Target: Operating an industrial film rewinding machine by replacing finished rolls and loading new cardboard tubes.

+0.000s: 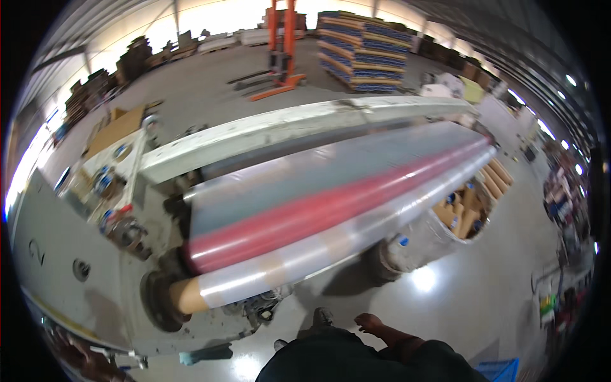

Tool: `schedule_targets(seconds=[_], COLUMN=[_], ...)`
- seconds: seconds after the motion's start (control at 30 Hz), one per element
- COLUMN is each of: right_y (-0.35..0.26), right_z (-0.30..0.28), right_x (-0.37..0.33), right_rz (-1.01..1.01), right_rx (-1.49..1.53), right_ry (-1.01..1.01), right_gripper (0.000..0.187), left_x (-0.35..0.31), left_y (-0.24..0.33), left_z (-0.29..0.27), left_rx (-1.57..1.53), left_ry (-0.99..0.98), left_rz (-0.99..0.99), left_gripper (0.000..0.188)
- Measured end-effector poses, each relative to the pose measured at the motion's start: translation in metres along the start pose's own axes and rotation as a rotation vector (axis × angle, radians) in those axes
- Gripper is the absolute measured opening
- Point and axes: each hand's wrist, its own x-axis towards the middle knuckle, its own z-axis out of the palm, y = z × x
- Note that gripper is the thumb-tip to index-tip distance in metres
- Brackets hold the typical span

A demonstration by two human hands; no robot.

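My right hand [369,323] hangs over the floor in front of my body, fingers loosely apart and nothing in them. At the lower left rim, a dim, blurred shape that looks like my left hand [84,358] is beside metal fittings [121,355]; its fingers are not clear. Before me stands a roller machine with a long roll of clear film [305,254] on a brown cardboard core [184,297]. Behind that roll runs a red roller [331,207], with a grey-green film-covered surface [273,184] beyond. Neither hand visibly touches the roll.
A pale beam [286,127] spans the machine's far side. A round bin [433,239] holds cardboard cores. Farther back stand an orange lift truck [283,63] and a stack of rolls [364,54]. A blue crate [498,370] sits at lower right.
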Motion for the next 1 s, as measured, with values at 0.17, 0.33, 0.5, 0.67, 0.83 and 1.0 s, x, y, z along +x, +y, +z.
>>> schedule_targets(seconds=[0.17, 0.33, 0.5, 0.67, 0.83, 1.0], right_y=[-0.059, -0.044, -0.045, -0.042, -0.045, -0.049], right_z=[-0.003, -0.002, -0.004, -0.004, 0.001, 0.004], right_x=[-0.008, -0.002, 0.002, 0.001, 0.000, -0.003], right_rz=[0.406, 0.431, 0.425, 0.425, 0.450, 0.457], right_rx=[0.335, 0.339, 0.340, 0.379, 0.366, 0.347], right_ry=[-0.019, -0.027, -0.045, -0.049, -0.047, -0.060], right_gripper=[0.034, 0.036, 0.040, 0.041, 0.042, 0.043], left_x=[0.002, 0.007, 0.000, 0.006, 0.004, 0.005], left_y=[0.026, 0.035, 0.027, 0.039, 0.035, 0.038], left_z=[-0.007, 0.000, -0.001, 0.000, 0.000, -0.001], left_rx=[-0.064, -0.238, -0.287, -0.304, -0.294, -0.316], left_ry=[0.029, 0.140, 0.151, 0.166, 0.162, 0.165], left_rz=[-0.135, -0.198, -0.202, -0.204, -0.208, -0.219], left_gripper=[0.053, 0.048, 0.055, 0.055, 0.055, 0.054])
